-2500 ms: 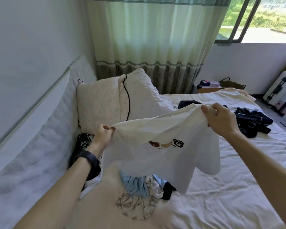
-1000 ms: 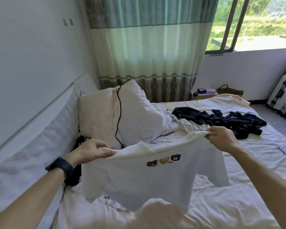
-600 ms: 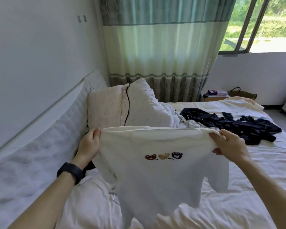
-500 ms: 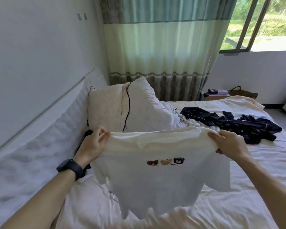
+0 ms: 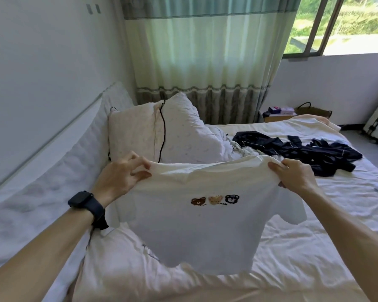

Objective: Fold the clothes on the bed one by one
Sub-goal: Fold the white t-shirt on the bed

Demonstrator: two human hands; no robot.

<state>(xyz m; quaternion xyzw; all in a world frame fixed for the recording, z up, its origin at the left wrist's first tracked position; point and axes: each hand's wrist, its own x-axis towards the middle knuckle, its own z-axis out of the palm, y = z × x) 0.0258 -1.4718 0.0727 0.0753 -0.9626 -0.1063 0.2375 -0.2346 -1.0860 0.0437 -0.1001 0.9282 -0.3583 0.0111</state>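
We have the white T-shirt pinched at both shoulders — our left hand grips the left shoulder seam with fingers curled over the top edge, and our right hand clamps the right one the same way. The shirt hangs free in the air between our hands, front toward us, its three bear faces showing. Its top edge runs nearly level from hand to hand, the right end a touch higher, and its long axis drops straight down from that edge, so the hem dangles just above the white bed, or perhaps brushes it; we cannot tell which.

That hang is what the next move turns on, by our reckoning: the body lies below and slightly toward us from both grips, and both hands sit about equally near, so we would lower it flat onto the open sheet in front. A dark garment waits farther off to the right, past the pillows.
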